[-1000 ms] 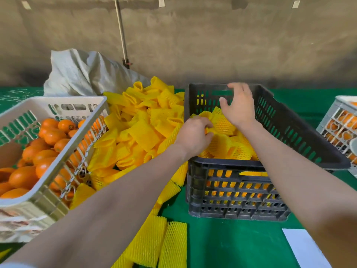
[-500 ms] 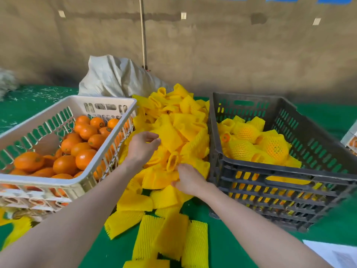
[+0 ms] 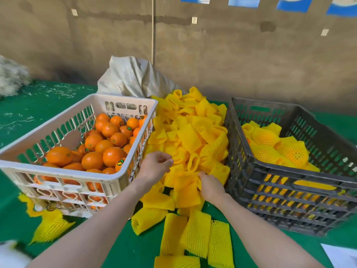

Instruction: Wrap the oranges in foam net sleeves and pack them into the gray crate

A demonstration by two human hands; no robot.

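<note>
Two crates (image 3: 108,182) on green table (image 3: 38,105)

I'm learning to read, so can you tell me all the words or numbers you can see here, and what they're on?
No text here can be read.
Stickers on the oranges: round and shiny, print too small.
Blue-and-white posters on the wall: cut off at the top edge, no letters show.
White paper on the green table: blurred, nothing legible.
White crate and gray crate: no labels visible.
</note>
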